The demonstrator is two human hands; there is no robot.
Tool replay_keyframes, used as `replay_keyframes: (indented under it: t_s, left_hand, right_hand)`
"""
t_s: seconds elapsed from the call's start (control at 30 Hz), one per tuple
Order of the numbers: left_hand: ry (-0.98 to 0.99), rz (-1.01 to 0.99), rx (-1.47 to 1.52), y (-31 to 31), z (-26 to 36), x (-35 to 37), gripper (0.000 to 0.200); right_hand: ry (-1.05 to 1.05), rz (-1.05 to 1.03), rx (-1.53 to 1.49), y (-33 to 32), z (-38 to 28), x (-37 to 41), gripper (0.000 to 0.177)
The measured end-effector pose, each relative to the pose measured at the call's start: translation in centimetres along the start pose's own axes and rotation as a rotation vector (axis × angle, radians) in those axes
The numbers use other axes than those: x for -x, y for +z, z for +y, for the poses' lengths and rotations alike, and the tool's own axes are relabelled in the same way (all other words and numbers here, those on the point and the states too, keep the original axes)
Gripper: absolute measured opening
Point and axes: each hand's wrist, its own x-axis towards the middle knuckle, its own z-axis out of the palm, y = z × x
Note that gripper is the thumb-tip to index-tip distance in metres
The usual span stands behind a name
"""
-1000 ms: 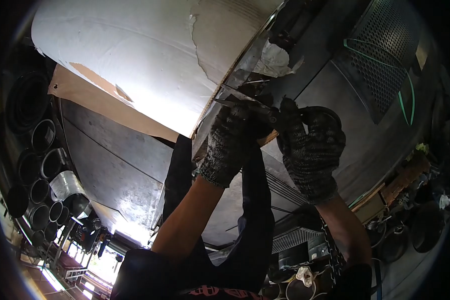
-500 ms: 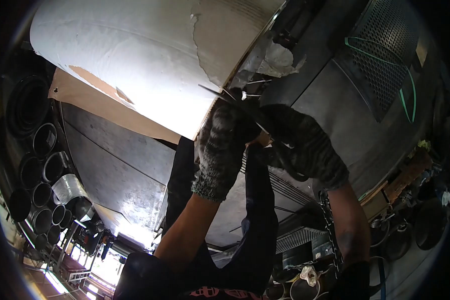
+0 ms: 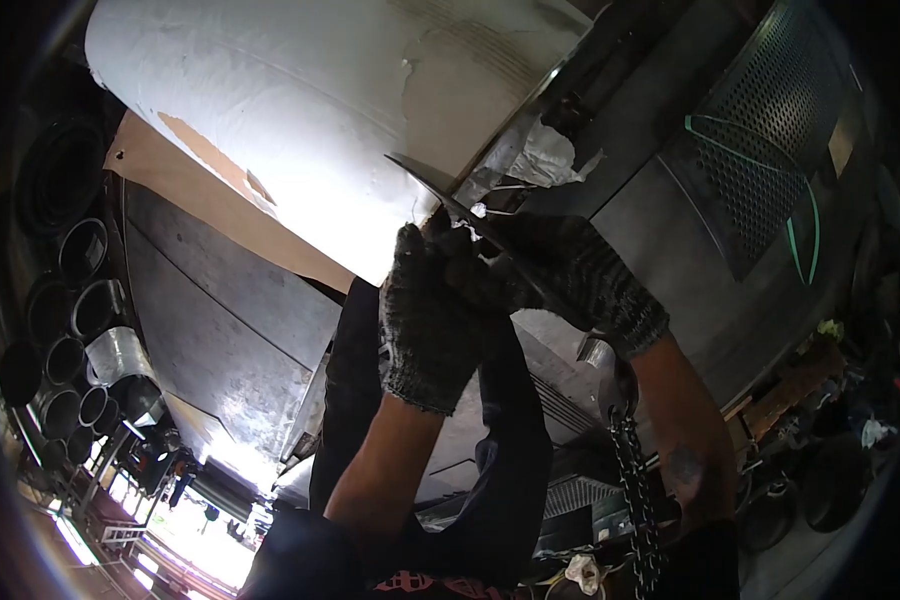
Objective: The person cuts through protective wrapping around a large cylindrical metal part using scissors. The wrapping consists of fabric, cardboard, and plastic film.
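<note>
Two gloved hands have their fingers bunched together at the lower right corner of the big pale sheet [image 3: 270, 80], close enough that from where I stand they nearly make one shape. The left hand [image 3: 430, 315] is curled with its thumb up; whether it is pinching anything, I can't tell. The right hand [image 3: 580, 265] looks closed on a long dark tool [image 3: 505, 250], whose thin pointed end crosses the sheet's corner. Since a second ago the right hand has come in from the side to meet the left, and the tool's point reaches further over the sheet. I'd take that to mean the fingers, rather than the point, are busy at that one small spot. A small white bit [image 3: 478, 210] shows just beside the fingertips, and past it, right of the sheet's edge, lies a crumpled pale scrap [image 3: 550, 158]. Under the sheet's lower left side a brown board [image 3: 195, 190] sticks out, with grey metal [image 3: 220, 290] below it. Well off to the right of the sheet rests a perforated panel [image 3: 770, 115] with a green strap [image 3: 816, 235] looped about it. A chain [image 3: 632, 480] hangs below the sheet's corner, by the right forearm, and round tubes [image 3: 120, 355] are stacked far to the sheet's lower left.
</note>
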Motion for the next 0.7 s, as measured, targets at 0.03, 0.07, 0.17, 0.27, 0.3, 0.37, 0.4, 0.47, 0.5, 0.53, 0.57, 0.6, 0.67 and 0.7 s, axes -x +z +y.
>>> replay_keyframes:
  t_s: [0.03, 0.07, 0.17, 0.27, 0.3, 0.37, 0.4, 0.47, 0.5, 0.53, 0.57, 0.6, 0.67, 0.7]
  left_hand:
    - [0.032, 0.113, 0.012, 1.3, -0.5, -0.1, 0.033]
    - [0.022, 0.136, 0.029, 1.5, -0.6, 0.0, 0.034]
    - [0.026, 0.197, 0.069, 2.0, -0.7, 0.2, 0.039]
    - [0.036, 0.078, 0.102, 1.2, -0.3, -0.2, 0.042]
    - [0.029, 0.013, 0.115, 0.5, 0.0, -0.7, 0.045]
    - [-0.059, -0.199, 0.224, -1.0, 0.3, -1.9, 0.046]
    - [-0.144, -0.347, 0.317, -1.5, 0.3, -2.1, 0.05]
    - [-0.159, -0.212, 0.397, 1.0, 0.7, -1.5, 0.056]
    - [-0.071, -0.049, 0.256, 1.8, 0.8, -1.2, 0.055]
    - [-0.037, -0.075, 0.206, 1.4, 1.0, -0.9, 0.052]
    - [-0.002, -0.099, 0.157, 1.0, 1.2, -0.7, 0.049]
    - [-0.005, -0.101, 0.158, 0.5, 1.5, -0.5, 0.049]
    - [-0.012, -0.298, 0.193, -0.4, 2.2, -0.2, 0.038]
    - [-0.014, -0.399, 0.216, 0.0, 2.5, -0.2, 0.033]
  right_hand:
    - [-0.007, -0.009, 0.003, 0.1, -0.5, 0.0, 0.036]
    - [0.025, 0.023, 0.001, 0.2, -1.1, 0.3, 0.036]
    - [0.059, 0.067, -0.004, 0.5, -2.0, 0.1, 0.036]
    - [0.102, 0.05, 0.048, 0.5, -2.6, -1.0, 0.037]
    - [0.072, 0.036, 0.09, 0.4, -2.6, -1.2, 0.037]
    - [0.045, 0.008, 0.132, 0.6, -2.6, -1.3, 0.038]
    - [0.029, 0.008, 0.139, 0.7, -2.7, -1.1, 0.037]
    - [0.018, 0.014, 0.152, 0.7, -2.6, -1.1, 0.036]
    - [0.015, 0.005, 0.122, 0.5, -2.3, -1.2, 0.037]
    - [0.014, 0.0, 0.107, 0.5, -2.1, -1.5, 0.037]
    - [0.012, -0.006, 0.093, 0.4, -1.8, -1.8, 0.038]
    - [-0.156, -0.002, 0.228, 0.2, -1.7, -2.3, 0.041]
    - [-0.314, 0.017, 0.37, 0.3, -1.9, -2.5, 0.044]
    - [-0.165, 0.021, 0.212, 0.4, -2.3, -2.7, 0.048]
